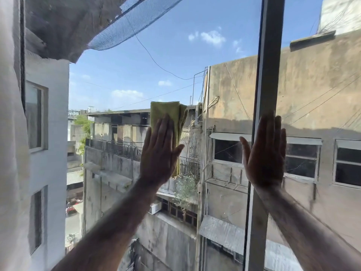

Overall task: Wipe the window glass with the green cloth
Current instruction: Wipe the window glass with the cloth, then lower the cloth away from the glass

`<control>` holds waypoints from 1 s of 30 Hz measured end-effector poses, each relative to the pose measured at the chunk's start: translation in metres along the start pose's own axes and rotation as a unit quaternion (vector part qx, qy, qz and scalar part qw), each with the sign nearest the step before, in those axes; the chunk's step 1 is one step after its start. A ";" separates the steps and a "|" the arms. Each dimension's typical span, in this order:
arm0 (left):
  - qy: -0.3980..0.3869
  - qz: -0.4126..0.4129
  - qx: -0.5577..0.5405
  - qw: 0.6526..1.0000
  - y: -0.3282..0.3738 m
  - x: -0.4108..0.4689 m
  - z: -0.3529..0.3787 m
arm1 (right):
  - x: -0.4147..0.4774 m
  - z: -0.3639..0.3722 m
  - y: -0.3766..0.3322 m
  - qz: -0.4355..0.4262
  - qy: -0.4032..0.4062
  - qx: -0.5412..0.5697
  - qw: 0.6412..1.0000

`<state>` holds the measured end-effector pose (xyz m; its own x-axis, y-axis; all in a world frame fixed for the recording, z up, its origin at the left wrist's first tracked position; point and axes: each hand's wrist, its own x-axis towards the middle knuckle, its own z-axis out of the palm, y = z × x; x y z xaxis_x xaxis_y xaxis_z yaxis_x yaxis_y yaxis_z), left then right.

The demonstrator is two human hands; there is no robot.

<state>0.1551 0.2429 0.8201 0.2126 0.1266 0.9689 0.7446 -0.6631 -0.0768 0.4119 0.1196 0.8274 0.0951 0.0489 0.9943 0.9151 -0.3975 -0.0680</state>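
Note:
The window glass (175, 61) fills the view, with sky and buildings behind it. A folded green cloth (166, 112) lies flat against the pane near the middle. My left hand (160, 153) presses it to the glass with a flat palm and straight fingers, covering the cloth's lower half. My right hand (265, 151) rests flat and empty, fingers apart, across the grey vertical window frame bar (270, 65) and the glass beside it.
A white curtain (9, 143) hangs along the left edge. The frame bar runs top to bottom right of centre, splitting the pane. Outside are concrete buildings, cables and a blue net at the top.

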 end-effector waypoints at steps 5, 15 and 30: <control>0.071 -0.005 -0.007 0.997 -0.014 0.038 -0.023 | 0.000 0.002 0.001 0.001 -0.003 -0.006 1.000; -0.015 -0.060 -0.012 0.998 -0.015 0.081 -0.054 | 0.001 0.002 0.001 0.003 -0.009 0.006 1.000; -0.065 -0.099 -0.086 0.989 -0.004 0.070 -0.110 | 0.003 -0.033 -0.011 -0.032 -0.057 0.142 0.988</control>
<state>0.0977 0.1731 0.9140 0.1606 0.3527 0.9218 0.6635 -0.7300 0.1638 0.3888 0.0939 0.8339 0.0617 0.1756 0.9825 0.9921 -0.1188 -0.0410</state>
